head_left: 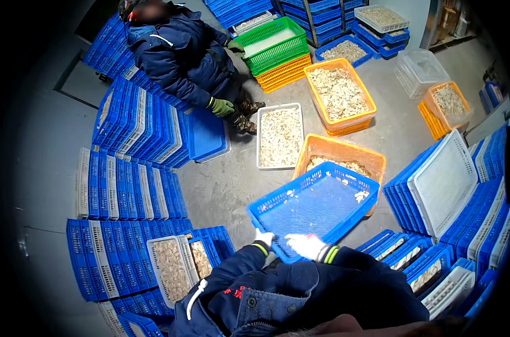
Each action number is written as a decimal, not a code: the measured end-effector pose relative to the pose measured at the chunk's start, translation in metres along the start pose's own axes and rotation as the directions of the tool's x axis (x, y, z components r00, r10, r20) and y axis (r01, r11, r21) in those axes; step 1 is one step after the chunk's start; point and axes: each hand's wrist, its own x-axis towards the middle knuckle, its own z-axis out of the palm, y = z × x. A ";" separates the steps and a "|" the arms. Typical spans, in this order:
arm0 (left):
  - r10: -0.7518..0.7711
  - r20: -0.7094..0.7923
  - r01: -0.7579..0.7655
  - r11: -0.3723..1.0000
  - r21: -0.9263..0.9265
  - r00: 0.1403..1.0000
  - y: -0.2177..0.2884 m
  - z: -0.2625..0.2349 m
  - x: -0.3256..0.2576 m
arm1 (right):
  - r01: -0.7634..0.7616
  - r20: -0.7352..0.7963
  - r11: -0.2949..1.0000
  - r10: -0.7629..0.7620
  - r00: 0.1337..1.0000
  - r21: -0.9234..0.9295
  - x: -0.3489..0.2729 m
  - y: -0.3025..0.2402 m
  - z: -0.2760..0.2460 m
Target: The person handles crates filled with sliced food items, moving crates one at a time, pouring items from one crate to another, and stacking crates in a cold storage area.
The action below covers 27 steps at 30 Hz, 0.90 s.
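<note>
**Head view: blue tray held at the near end, overlapping an orange bin**

Left side: blue and white crates stand in tall stacks along the wall, an arrangement that presumably saves floor area. Beside them stands a co-worker, one gloved hand hanging low.

Centre: a white tray of pale pieces lies flat on the floor. Nearer the wearer, the left hand, in a white glove, is closed over the blue tray's short end. The far part of the blue tray overlaps the orange bin; whether it rests on the rim cannot be told. The right hand lies across the rim by the near corner, fingers reaching inside; its thumb is hidden, so its closure cannot be told. Placing both hands at one end probably steadies the tray while its far part extends forward. A few pale pieces remain by the far wall.

Right side: a stack topped by a white crate stands near the working area, likely for short reach.
</note>
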 end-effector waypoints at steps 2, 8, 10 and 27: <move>-0.052 0.082 0.076 0.946 -0.315 0.995 0.041 -0.019 0.003 | -0.106 -0.404 0.948 0.228 0.886 0.301 -0.015 0.060 -0.012; 0.105 0.265 0.088 0.775 -0.625 0.958 0.000 -0.158 0.005 | -0.401 -0.935 0.911 0.224 0.276 0.099 -0.076 0.115 -0.144; 0.195 0.267 0.053 0.708 -0.705 0.944 0.005 -0.146 0.009 | -0.208 -0.823 0.928 0.370 0.431 0.308 -0.099 0.142 -0.173; 0.109 -0.151 -0.172 0.843 -0.509 0.983 -0.011 -0.142 0.042 | -0.465 -0.779 0.783 0.569 0.266 0.413 -0.096 0.078 -0.132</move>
